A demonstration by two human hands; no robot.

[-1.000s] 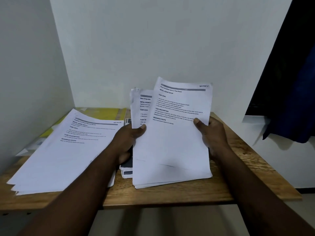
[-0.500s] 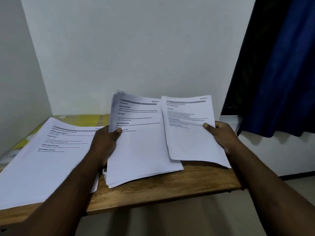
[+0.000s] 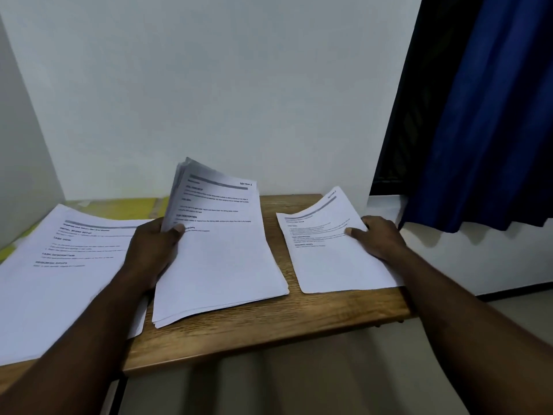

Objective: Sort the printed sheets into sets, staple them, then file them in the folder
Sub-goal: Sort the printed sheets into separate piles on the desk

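My left hand [image 3: 154, 250] grips the left edge of a thick stack of printed sheets [image 3: 221, 259], its top end lifted and its bottom end on the wooden table [image 3: 269, 324]. My right hand [image 3: 378, 238] holds a single printed sheet [image 3: 332, 253] by its right edge, thumb on top, low over the table's right end; its far corner curls up. A third pile of printed sheets [image 3: 59, 274] lies flat on the left. A yellow folder [image 3: 125, 206] lies behind that pile, mostly covered.
White walls close in the table at the back and the left. A blue curtain [image 3: 484, 115] hangs at the right, beyond the table's end. The table's front edge is near me, with floor below.
My right hand has carried the single sheet off the stack, to the right and down to the table's right end. The view has swung right. My left hand keeps gripping the stack.
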